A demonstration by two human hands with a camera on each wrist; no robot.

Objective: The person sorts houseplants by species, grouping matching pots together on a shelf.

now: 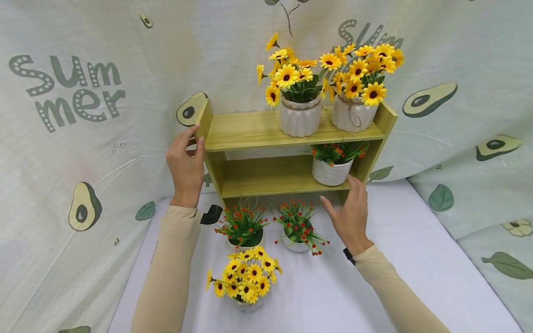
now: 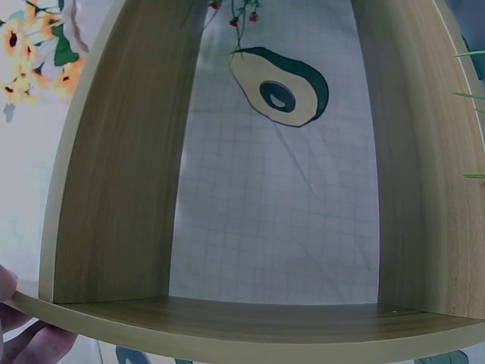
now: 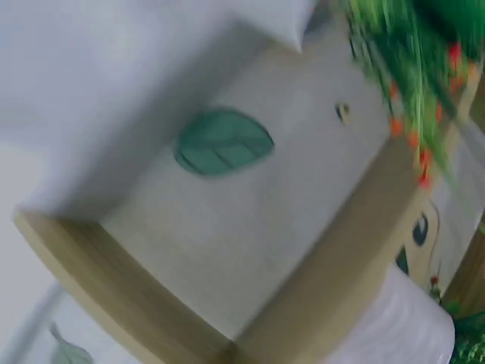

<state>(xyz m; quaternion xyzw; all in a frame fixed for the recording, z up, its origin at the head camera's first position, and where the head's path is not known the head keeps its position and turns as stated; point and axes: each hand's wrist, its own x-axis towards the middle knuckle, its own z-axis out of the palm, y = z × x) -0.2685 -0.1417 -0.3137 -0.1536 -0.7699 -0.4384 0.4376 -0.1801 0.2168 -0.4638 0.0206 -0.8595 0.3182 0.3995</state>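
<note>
Two-tier wooden shelf (image 1: 266,129): light yellow-green finish, upright on the white surface (image 1: 416,259), backed against the printed cloth.

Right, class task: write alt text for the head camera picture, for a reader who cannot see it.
A person's left hand grips the left end of a small wooden shelf while the right hand rests open by its lower right edge. Two pots of yellow flowers stand on top, and a red-flowered pot stands on the lower shelf.
</note>
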